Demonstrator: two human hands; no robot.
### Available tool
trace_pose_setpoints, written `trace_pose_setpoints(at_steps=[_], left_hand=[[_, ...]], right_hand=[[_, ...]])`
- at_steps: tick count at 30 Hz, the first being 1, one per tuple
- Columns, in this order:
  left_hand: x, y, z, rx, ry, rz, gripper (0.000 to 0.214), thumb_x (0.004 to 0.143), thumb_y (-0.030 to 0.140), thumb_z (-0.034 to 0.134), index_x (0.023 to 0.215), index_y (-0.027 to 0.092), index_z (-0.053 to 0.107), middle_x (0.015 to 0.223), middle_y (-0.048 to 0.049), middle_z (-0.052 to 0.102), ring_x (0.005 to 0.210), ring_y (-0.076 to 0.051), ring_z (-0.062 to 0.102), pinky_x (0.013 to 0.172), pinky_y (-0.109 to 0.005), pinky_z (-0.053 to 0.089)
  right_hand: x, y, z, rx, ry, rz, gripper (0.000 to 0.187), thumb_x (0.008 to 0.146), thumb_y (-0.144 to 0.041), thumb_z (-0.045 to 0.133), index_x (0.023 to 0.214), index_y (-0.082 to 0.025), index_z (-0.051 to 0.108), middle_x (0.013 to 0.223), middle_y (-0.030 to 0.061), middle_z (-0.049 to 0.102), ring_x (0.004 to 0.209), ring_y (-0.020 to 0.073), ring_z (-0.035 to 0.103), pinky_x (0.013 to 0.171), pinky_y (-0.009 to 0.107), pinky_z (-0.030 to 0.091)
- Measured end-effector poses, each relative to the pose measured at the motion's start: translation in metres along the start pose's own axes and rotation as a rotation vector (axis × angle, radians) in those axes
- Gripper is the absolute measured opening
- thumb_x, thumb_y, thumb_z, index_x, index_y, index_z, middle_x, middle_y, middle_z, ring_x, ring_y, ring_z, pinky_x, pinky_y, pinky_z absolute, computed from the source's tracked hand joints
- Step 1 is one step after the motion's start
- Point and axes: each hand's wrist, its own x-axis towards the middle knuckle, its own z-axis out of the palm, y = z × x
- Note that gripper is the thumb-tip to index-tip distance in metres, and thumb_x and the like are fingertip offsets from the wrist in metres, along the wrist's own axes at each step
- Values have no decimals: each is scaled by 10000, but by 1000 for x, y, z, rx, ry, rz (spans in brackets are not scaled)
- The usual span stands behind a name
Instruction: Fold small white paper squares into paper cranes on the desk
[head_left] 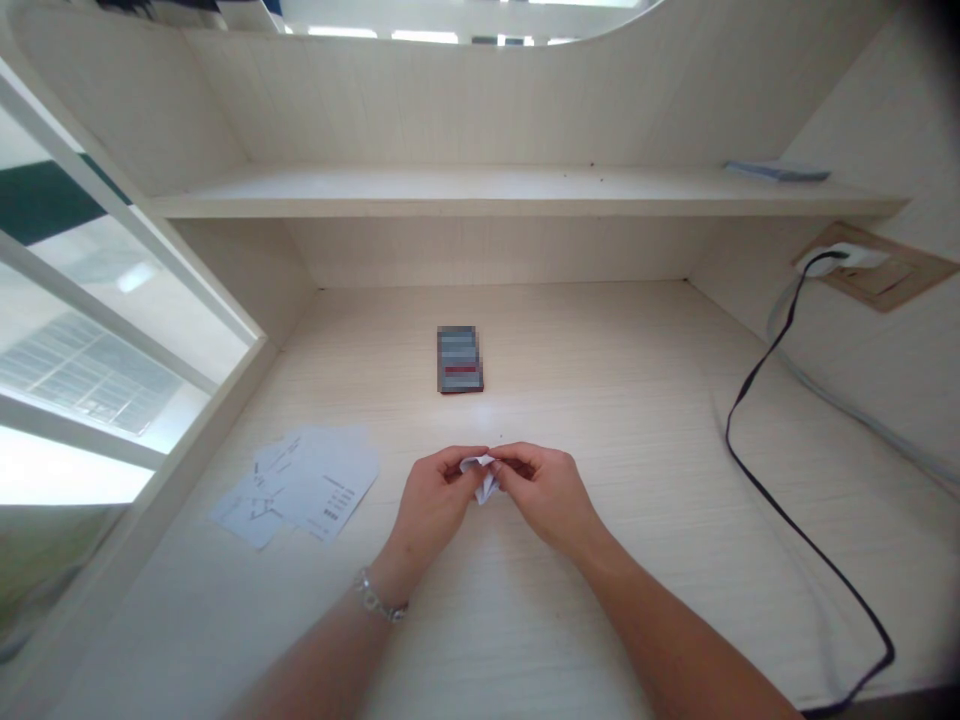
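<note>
Far left, a white-framed window (90, 330) runs along the edge of the desk (600, 400), with bright daylight coming through the glass. On the desk beside it lie several overlapping printed sheets (300, 485), one showing a barcode (331, 514); they sit just left of the hands, not touching them.

A silver chain bracelet (381, 597) circles the left wrist. The left hand (433, 500) comes in from the lower left, its grip nearly closed, with the fingertips pinching a crumpled piece of white paper (480, 477). The right hand (544, 495) mirrors it, its grip likewise nearly closed on the same paper from the other side. The paper sits between the two hands, held above or just at the desk surface; the view does not settle which.

Straight ahead of the hands, well clear of them, a flat rectangular pack (460, 360) lies on the desk, its face blurred out and a dark red edge along its near end. Above it runs a built-in shelf (525, 195), with a flat blue-grey item (778, 171) at its right end. Far right, a black cable (780, 470) loops across the desk up to a white plug (829, 259) in a wall socket (877, 265).
</note>
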Motion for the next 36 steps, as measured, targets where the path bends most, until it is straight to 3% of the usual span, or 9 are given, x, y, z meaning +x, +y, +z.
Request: trace_pose_setpoints(at_steps=[7,12,28,36], left_hand=[[-2,8,1,45,-68,-53,219,716,328,569,697,133,669,588,-16,614,548,-133,546,501,-207,428],[-3,7,2,40,-118,-114,249,710,361,567,632,135,639,572,-33,610,526,-148,554,482,-224,438],[-6,7,2,99,-192,-154,266,722,359,533,603,137,617,522,-28,588,487,-140,550,472,-228,421],[-7,5,1,79,-231,-141,254,734,339,530,586,141,589,510,-2,541,487,-123,524,473,-217,406]], right_hand=[[0,-2,-2,-61,42,-105,159,770,-241,593,891,-226,696,836,47,652,738,160,607,629,264,489],[1,-2,-1,-90,44,-152,135,778,-193,569,823,-215,694,793,41,644,736,163,593,643,277,477],[2,-8,-5,112,-34,16,130,744,-238,598,819,-192,694,806,40,653,734,162,613,654,275,488],[3,-5,-7,129,-45,11,104,726,-222,612,773,-185,698,776,39,656,718,161,614,647,275,477]])
